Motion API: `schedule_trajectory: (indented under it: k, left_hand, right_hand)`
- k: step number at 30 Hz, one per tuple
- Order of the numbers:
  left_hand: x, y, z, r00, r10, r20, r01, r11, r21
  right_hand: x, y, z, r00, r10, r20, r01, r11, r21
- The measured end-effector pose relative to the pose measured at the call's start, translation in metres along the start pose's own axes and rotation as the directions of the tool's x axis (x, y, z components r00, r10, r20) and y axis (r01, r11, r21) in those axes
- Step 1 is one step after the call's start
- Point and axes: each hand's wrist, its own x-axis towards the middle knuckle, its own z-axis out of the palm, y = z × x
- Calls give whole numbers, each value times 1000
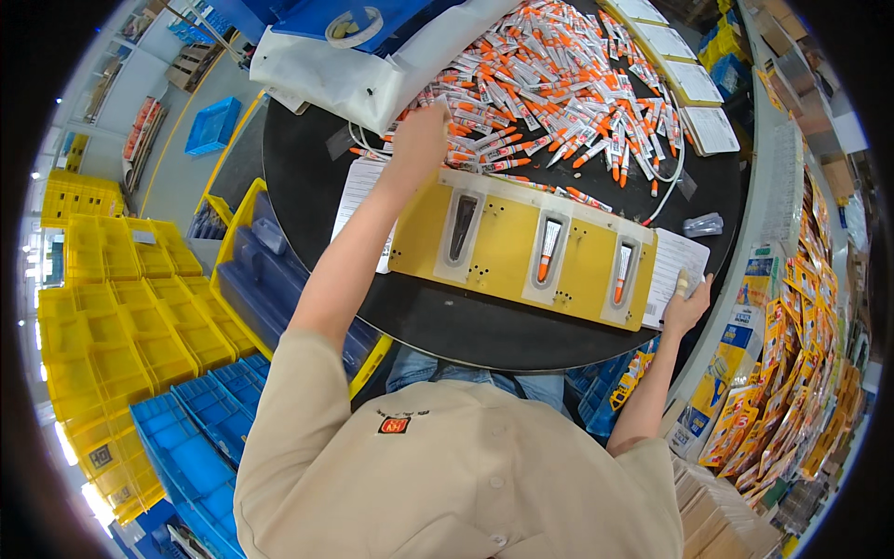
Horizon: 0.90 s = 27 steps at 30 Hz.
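Note:
My left hand point(421, 143) reaches to the near left edge of a large pile of white tubes with orange caps point(549, 79). Its fingers are curled in among the tubes, and what they hold is hidden. In front of me lies a long yellow board point(503, 244) with three oval pockets holding clear plastic blisters. A dark, slim item point(461, 228) sits in the left pocket, and one orange-capped tube each in the middle pocket point(549, 249) and right pocket point(623, 274). My right hand point(687, 306), one digit wrapped in a beige cover, grips the edge of a printed sheet point(684, 261) beside the board.
The round black table point(419, 321) carries a white plastic sheet point(326, 79) and a blue bin point(349, 23) at the back left. Printed cards point(710, 129) are stacked at far right. Yellow crates point(121, 326) and blue crates point(196, 429) stand left; packaged goods point(773, 373) fill the right.

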Motion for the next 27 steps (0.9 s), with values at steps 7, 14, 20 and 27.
schedule_trajectory:
  k: [7, 14, 20, 27]
  left_hand:
    - [63, -11, 48, 995, -97, -21, 99, 976, 196]
    - [-69, 45, -17, 924, 162, 348, -124, 984, -129]
    - [-123, 48, -12, 872, -39, 489, 40, 999, 8]
    - [-121, -58, -54, 930, -364, 57, 344, 913, 217]
  right_hand:
    - [9, -72, -91, 983, 175, 55, -182, 878, 443]
    - [-70, -200, -64, 962, -57, 268, -100, 837, 538]
    - [-109, -226, 1, 939, 34, 342, -183, 892, 414]
    - [-72, -163, -39, 974, -71, 217, -2, 948, 318]
